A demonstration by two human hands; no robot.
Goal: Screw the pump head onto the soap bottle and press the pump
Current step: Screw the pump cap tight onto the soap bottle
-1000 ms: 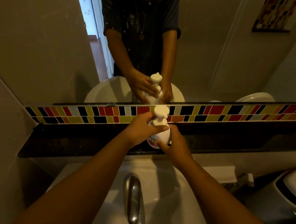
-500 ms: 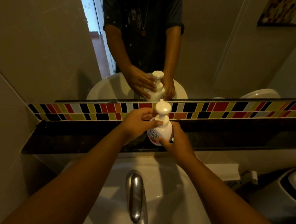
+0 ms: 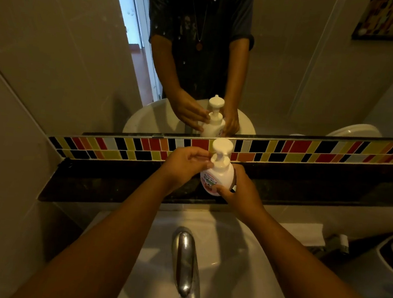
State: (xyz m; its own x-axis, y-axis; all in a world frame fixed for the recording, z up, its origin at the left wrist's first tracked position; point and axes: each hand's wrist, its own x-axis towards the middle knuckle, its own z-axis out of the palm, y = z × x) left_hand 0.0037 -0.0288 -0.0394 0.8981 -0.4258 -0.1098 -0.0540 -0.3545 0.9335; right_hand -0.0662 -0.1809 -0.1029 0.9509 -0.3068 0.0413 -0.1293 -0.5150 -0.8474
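Left hand [image 3: 184, 163] pinches the pump head [image 3: 221, 151] collar; right hand [image 3: 239, 189] grips the soap bottle [image 3: 216, 178] upright on the dark ledge [image 3: 115, 184]. Behind ledge: coloured tile strip [image 3: 310, 151], mirror [image 3: 295, 62]. Below ledge: white basin [image 3: 240, 261], chrome tap [image 3: 185, 265].

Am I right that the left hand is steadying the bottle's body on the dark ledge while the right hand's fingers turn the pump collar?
Not quite: the hands are swapped. In the head view the right hand steadies the soap bottle on the dark ledge, while the left hand has its fingers at the pump collar.
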